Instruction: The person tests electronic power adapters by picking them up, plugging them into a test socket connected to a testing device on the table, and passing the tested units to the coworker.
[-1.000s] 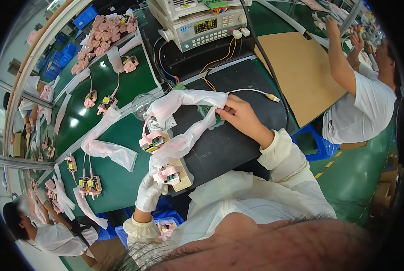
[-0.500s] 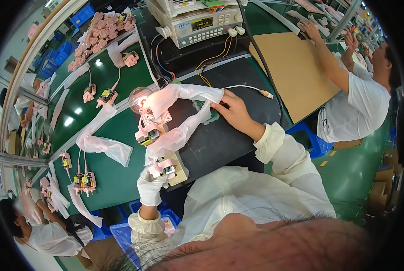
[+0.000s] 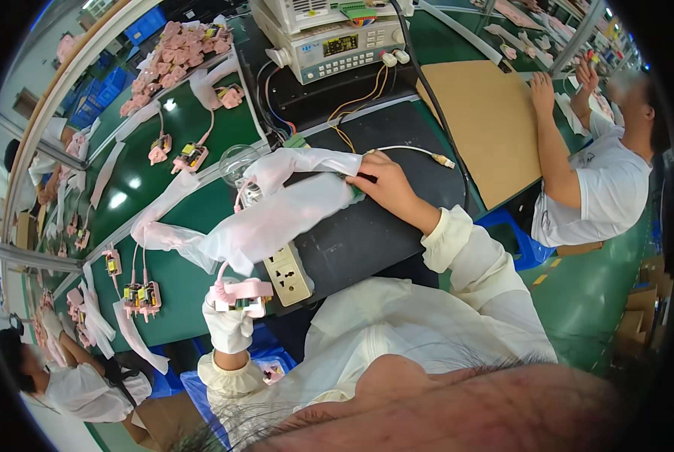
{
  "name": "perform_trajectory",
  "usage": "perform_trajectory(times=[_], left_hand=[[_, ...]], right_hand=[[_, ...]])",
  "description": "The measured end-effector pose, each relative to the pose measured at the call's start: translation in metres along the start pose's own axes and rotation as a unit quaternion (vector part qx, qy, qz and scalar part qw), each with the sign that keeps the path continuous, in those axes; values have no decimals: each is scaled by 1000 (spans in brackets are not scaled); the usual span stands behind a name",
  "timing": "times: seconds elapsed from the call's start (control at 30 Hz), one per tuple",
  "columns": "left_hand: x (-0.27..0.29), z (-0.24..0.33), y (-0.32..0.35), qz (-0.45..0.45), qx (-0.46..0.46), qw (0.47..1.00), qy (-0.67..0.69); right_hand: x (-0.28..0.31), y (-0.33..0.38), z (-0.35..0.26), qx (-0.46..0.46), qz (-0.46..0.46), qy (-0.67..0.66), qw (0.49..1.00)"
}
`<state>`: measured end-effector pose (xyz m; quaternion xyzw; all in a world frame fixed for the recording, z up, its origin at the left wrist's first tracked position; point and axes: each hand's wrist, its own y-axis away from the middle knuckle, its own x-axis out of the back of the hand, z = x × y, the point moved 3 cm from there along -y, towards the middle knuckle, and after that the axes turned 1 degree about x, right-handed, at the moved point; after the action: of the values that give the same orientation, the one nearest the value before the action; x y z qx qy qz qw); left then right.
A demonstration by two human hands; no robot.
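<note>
Pink plastic charger (image 3: 240,292) with its circuit board showing sits clamped in your left hand (image 3: 229,325), low at the near edge of the table (image 3: 175,301), just left of the beige socket block (image 3: 287,273). That hand wears a white knit glove, and its fingers are closed around the charger from below, wrist pointing up out of an elastic cream cuff. A thin pink cord rises from the charger into the long translucent plastic bag (image 3: 265,222), which lies crumpled and glossy, slanting up to the right across the green table and onto the black rubber mat (image 3: 374,233).

Farther left, more pink chargers (image 3: 142,295) lie in pairs on the shiny green surface, each trailing a soft white bag. Up at the back left, a heap of pink parts (image 3: 182,45) is piled on the table.

Your right hand (image 3: 386,184) is bare, palm down and stretched forward on the mat, fingers pressed together on the upper end of the bag. A white cable with a metal plug (image 3: 431,156) curves away just past your knuckles. Behind it stands a boxy cream test instrument (image 3: 337,49) with a small lit display, yellow and red wires running down from it.

To the right, a flat brown cardboard sheet (image 3: 487,120) lies beside the mat, and another person in a white shirt (image 3: 600,196) reaches over it.
</note>
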<state>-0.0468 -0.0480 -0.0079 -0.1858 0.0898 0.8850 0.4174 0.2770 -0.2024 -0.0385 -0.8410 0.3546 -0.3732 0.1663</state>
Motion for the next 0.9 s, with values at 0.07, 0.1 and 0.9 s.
perform_trajectory(times=[0.07,0.1,0.9], left_hand=[[10,3,7,3,-20,1000,-9],[3,10,10,21,-20,1000,-4],[12,71,-206,100,-225,822,-514]], right_hand=[[4,-3,-6,30,-7,53,998],[1,-1,-16,38,-10,46,998],[172,79,-109,34,285,-396,872]])
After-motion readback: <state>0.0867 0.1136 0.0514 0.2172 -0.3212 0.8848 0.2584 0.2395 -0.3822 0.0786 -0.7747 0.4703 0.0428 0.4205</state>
